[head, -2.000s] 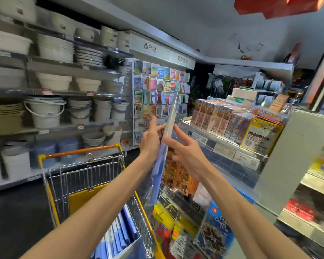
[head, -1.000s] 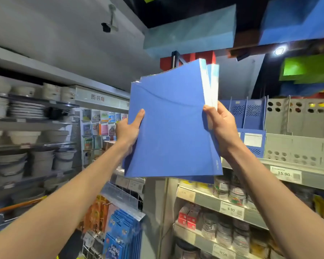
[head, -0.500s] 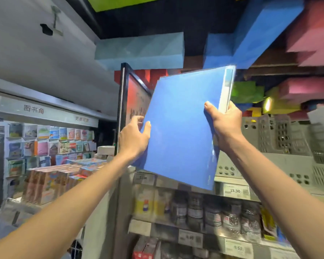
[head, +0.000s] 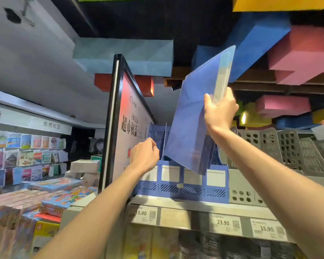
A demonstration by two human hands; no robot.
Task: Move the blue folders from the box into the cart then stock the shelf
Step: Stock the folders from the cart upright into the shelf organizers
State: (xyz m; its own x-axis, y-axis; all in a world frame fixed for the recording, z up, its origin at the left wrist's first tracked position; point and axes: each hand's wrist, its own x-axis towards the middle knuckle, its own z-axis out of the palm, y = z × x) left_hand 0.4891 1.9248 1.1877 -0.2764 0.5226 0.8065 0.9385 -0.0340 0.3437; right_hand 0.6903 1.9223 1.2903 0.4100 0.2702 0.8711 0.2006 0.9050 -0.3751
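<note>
My right hand (head: 220,111) grips a stack of blue folders (head: 193,116) by its right edge, tilted, with the lower corner dipping into a blue slotted file rack (head: 181,186) on the top shelf (head: 204,208). My left hand (head: 144,156) rests curled at the rack's left side, by a thin blue divider (head: 165,141); I cannot tell whether it grips the divider or only touches it. The cart and the box are out of view.
A tall black-framed sign board (head: 127,124) stands directly left of the rack. Grey perforated file racks (head: 281,152) fill the shelf to the right. Price tags (head: 224,224) line the shelf edge, jars sit below. Boxed goods (head: 51,199) lie at lower left.
My left hand let go of the folders and went to the rack's left side. My right hand alone lowered the stack's corner into the blue rack. My view shifted left and down.
</note>
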